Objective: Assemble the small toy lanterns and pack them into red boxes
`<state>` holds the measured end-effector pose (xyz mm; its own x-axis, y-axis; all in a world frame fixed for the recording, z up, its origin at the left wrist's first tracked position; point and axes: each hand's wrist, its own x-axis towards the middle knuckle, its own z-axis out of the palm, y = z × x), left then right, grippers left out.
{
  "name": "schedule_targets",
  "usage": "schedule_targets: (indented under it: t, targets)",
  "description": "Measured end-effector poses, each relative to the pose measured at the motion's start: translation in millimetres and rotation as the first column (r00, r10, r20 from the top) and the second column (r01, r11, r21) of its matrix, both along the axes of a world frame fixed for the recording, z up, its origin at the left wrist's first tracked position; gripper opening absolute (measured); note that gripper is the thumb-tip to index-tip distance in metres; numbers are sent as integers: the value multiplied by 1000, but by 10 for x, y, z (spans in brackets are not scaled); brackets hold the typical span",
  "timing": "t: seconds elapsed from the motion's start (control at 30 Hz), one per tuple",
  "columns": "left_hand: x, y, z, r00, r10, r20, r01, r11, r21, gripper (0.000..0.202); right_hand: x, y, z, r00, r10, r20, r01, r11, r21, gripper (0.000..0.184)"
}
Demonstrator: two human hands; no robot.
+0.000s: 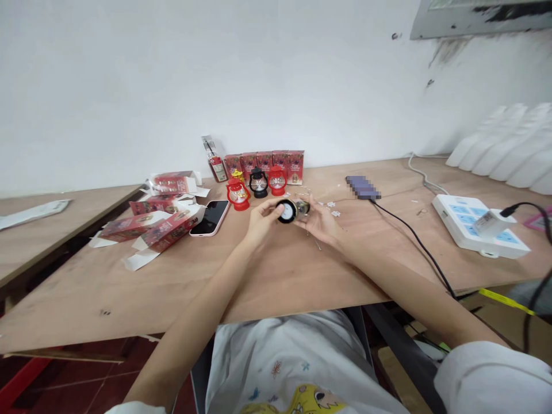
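Observation:
Between my two hands, above the table, a small dark lantern [302,207] lies on its side. Its round black base with a white disc [286,211] faces me. My left hand [262,221] grips the base, the thumb on its rim. The fingers of my right hand [321,222] close on the lantern's other end, partly hidden behind it. Behind my hands stand a red lantern [238,194], a black lantern [259,183], another red lantern [277,180] and a gold-topped one [237,175]. A thin wire piece [318,244] lies below my right hand.
Upright red boxes [295,167] line the wall beside a bottle [215,164]. Opened red boxes [166,230] lie left, near a pink-edged phone [210,218]. Small white pieces [335,214] are scattered right. A cabled phone [363,188] and white power strip [459,221] lie farther right.

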<state>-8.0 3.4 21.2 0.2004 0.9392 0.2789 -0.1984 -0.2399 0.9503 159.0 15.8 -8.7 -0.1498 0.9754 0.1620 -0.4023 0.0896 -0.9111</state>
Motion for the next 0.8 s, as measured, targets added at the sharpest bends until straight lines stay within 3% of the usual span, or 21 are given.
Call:
schedule_targets:
  t: [0.1, 0.17, 0.23, 0.3, 0.37, 0.43, 0.53, 0.63, 0.7, 0.73, 0.8]
  targets:
    - [-119, 14, 113, 934, 4, -357, 102, 955, 277, 35, 7, 3, -19, 984, -133, 115, 130, 991, 35, 43]
    - [-346, 70, 228, 813, 168, -558, 127, 884, 451, 34, -18, -1, -44, 945, -277, 175, 254, 956, 143, 53]
    - [-697, 153, 334, 565, 471, -678, 96, 778, 621, 34, -62, -33, -53, 885, -410, 222, 341, 894, 292, 61]
    - [-1127, 241, 393, 298, 669, -681, -17, 717, 697, 41, -112, -96, -35, 841, -470, 267, 341, 845, 412, 64]
    - [-1562, 317, 391, 79, 729, -680, -186, 681, 709, 59, -151, -166, -1, 817, -474, 327, 272, 818, 506, 64]
    - [-1924, 377, 344, -41, 683, -729, -323, 682, 656, 67, -168, -210, 29, 778, -492, 391, 193, 779, 597, 61]
    - [-2216, 409, 277, -66, 470, -880, -407, 793, 454, 63, -139, -186, 42, 658, -595, 461, 127, 692, 711, 56]
    - [-2195, 345, 324, -97, 369, -924, -442, 816, 372, 62, -73, -110, 36, 524, -711, 468, 93, 595, 799, 53]
    - [-2055, 266, 410, -111, 440, -891, -417, 793, 444, 66, -44, -93, 40, 446, -789, 423, 100, 514, 852, 51]
    - [-1958, 227, 452, -94, 531, -842, -390, 758, 522, 68, -43, -105, 44, 417, -820, 392, 103, 471, 876, 49]
    - [-1724, 162, 501, 14, 753, -657, -307, 629, 714, 68, -77, -168, 55, 405, -847, 345, 72, 406, 911, 41]
